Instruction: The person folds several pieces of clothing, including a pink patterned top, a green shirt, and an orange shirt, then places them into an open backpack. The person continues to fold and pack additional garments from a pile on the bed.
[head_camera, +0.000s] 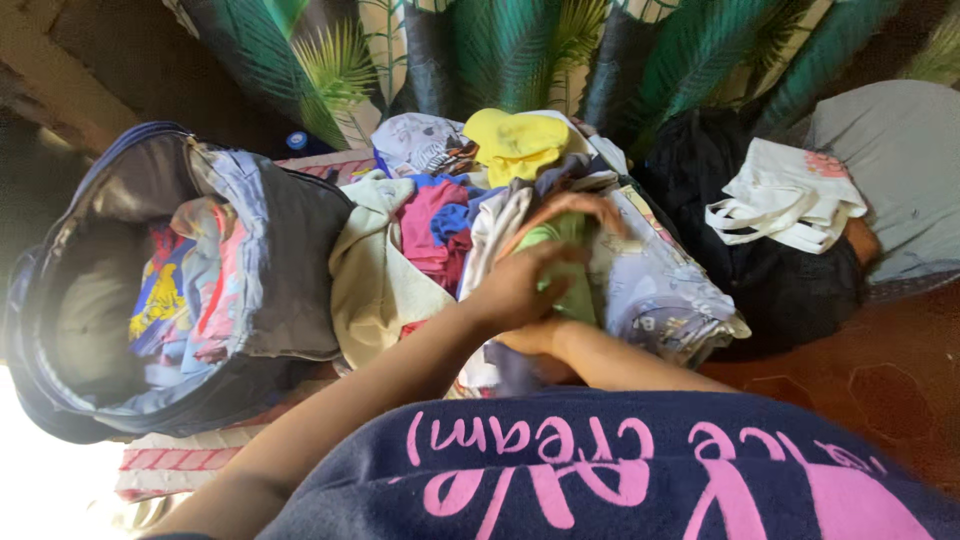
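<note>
My left hand reaches from the lower left and closes on a light green garment in the middle of a heap of clothes. My right hand comes in under the left one. Its fingers curl over the top of the same green garment. A yellow garment lies at the top of the heap, just beyond my hands. Pink, blue, cream and pale printed pieces surround the green one.
An open dark blue backpack stands at the left with colourful clothes inside. A black bag with a white tote bag on it sits at the right, beside a grey cushion. A leaf-print curtain hangs behind.
</note>
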